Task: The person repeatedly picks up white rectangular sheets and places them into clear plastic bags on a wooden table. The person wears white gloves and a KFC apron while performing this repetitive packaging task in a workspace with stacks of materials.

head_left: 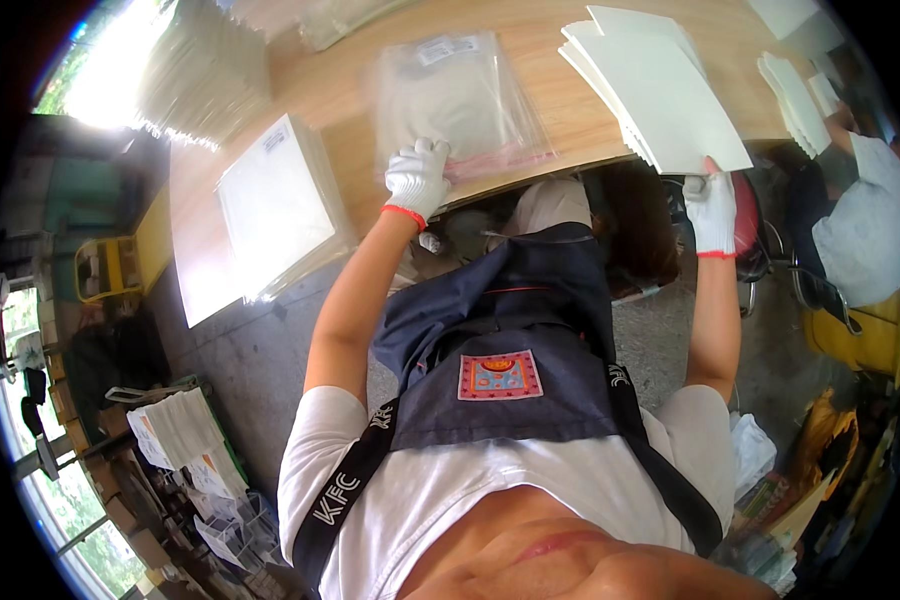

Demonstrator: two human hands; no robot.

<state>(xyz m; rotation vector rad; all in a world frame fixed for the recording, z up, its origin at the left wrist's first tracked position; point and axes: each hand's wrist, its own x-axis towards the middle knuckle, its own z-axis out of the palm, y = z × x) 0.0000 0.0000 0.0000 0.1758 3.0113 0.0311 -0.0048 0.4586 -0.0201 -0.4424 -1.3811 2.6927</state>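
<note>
My left hand (pixel 418 178), in a white knitted glove with a red cuff, is closed at the near left corner of a clear plastic bag (pixel 460 100). The bag lies on a stack of similar bags with a pinkish strip along the near edge. My right hand (pixel 711 212), gloved likewise with one fingertip bare, grips the near edge of a white sheet (pixel 660 90). This sheet lies askew on a fanned stack of stiff white sheets that juts over the table edge. The fingers beneath it are hidden.
A stack of bagged white sheets (pixel 280 205) lies on the left of the wooden table (pixel 355 90). Behind it rises a tall pile of bagged sheets (pixel 205 75). Another person (pixel 870 210) sits at the right beside smaller white stacks (pixel 795 103). Below the table edge is a dark opening.
</note>
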